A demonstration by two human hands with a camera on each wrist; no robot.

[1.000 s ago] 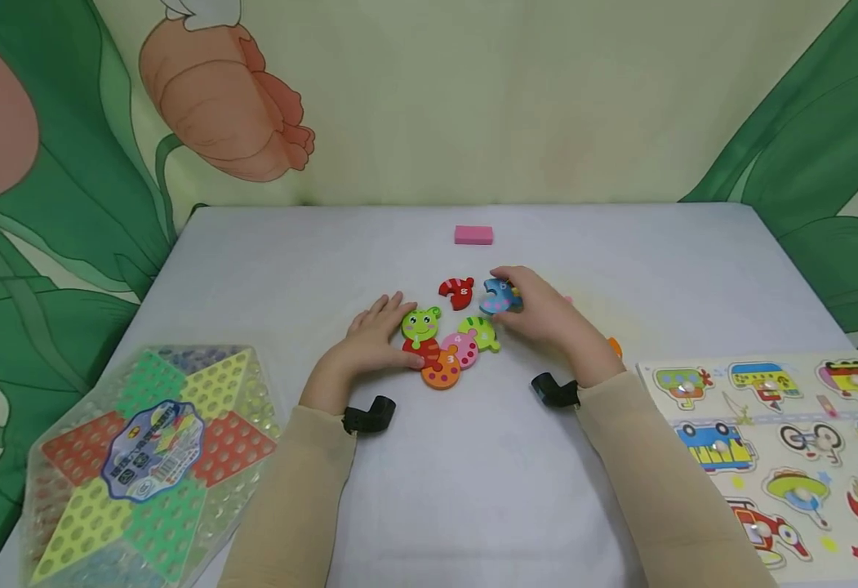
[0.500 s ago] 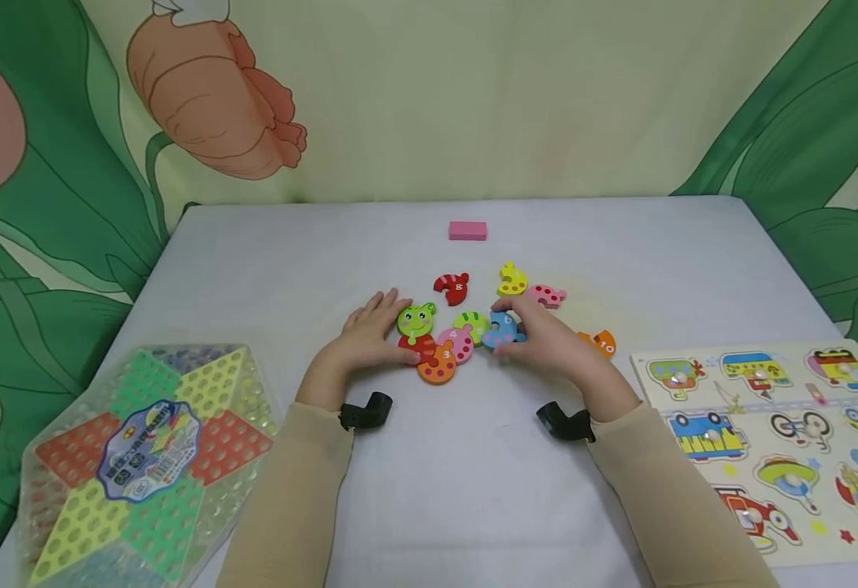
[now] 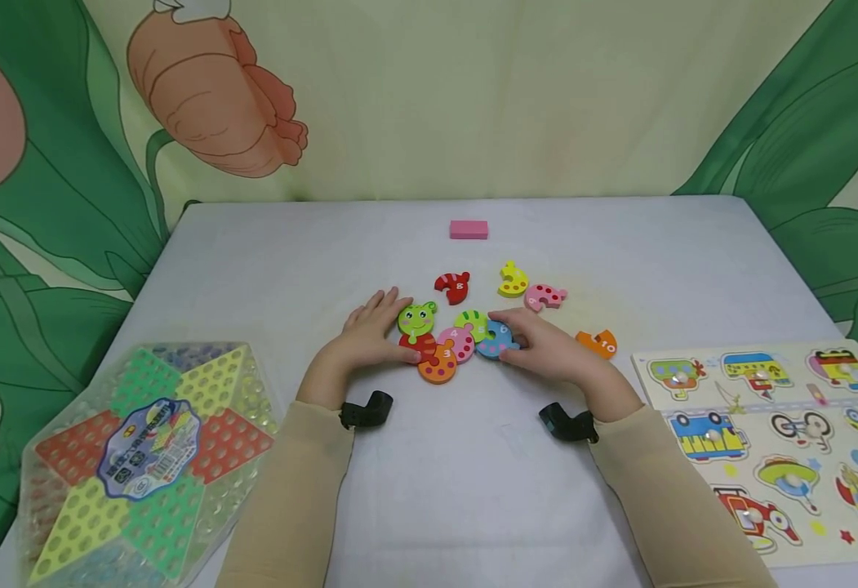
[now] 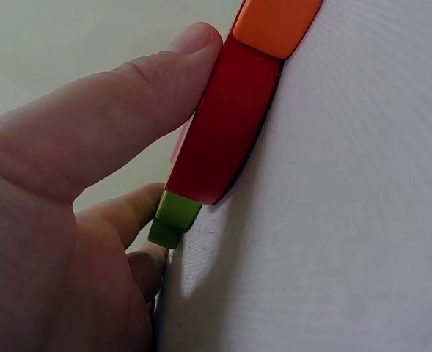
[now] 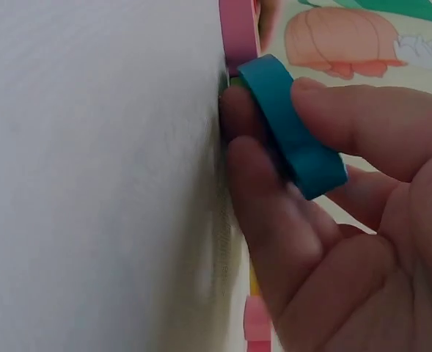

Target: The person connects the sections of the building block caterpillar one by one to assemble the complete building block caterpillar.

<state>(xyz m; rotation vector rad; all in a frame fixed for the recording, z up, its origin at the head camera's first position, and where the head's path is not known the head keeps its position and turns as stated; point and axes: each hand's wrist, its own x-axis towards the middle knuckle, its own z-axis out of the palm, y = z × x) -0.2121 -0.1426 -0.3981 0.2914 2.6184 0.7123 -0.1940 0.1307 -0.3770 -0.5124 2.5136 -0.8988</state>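
A caterpillar of joined puzzle pieces lies mid-table in the head view: a green smiling head [image 3: 417, 318], a red piece [image 3: 415, 347], an orange piece [image 3: 438, 366], a pink piece [image 3: 458, 346] and a green striped piece [image 3: 473, 323]. My left hand [image 3: 365, 341] has its thumb resting on the red piece, fingers spread beside the head. My right hand [image 3: 549, 351] pinches a blue puzzle piece [image 3: 495, 341] at the green striped piece's right end. The right wrist view shows that blue piece [image 5: 293, 128] tilted between thumb and fingers. Whether it has interlocked, I cannot tell.
Loose pieces lie beyond the hands: red [image 3: 453, 287], yellow [image 3: 513, 279], pink [image 3: 544, 296] and orange [image 3: 597, 344]. A pink block [image 3: 469, 229] sits farther back. At left is a hexagonal game box [image 3: 153, 457]; at right, a vehicle puzzle board [image 3: 759, 474].
My right hand has brought the blue piece nearer and leftward, from beside the loose red piece to the caterpillar's right end. The left hand has stayed put.
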